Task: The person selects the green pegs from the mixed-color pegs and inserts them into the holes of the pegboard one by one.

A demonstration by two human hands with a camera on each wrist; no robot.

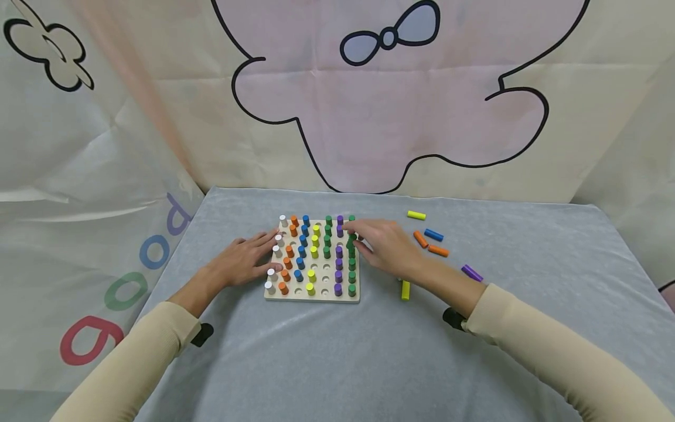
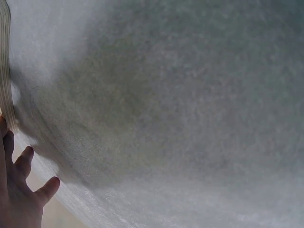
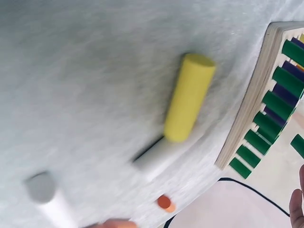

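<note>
A wooden pegboard (image 1: 315, 299) on the cloth carries columns of white, orange, blue, yellow, green and purple pegs, with some bare holes among them. My left hand (image 1: 242, 261) rests at the board's left edge, its fingers spread beside the white pegs. Above the right side of the board, my right hand (image 1: 387, 246) pinches a green peg (image 3: 298, 145) between thumb and fingers. That peg appears clear of the row of green pegs (image 3: 274, 104) in the right wrist view. In the left wrist view, the left hand (image 2: 23, 202) shows only at the lower left corner.
Right of the board lie loose pegs: yellow (image 1: 416, 215), blue (image 1: 434, 235), orange (image 1: 438, 251) and purple (image 1: 471, 273). A nearer yellow peg (image 3: 190, 97) overlaps a white peg (image 3: 159, 157) in the right wrist view. A printed cloth (image 1: 358, 135) hangs behind the table.
</note>
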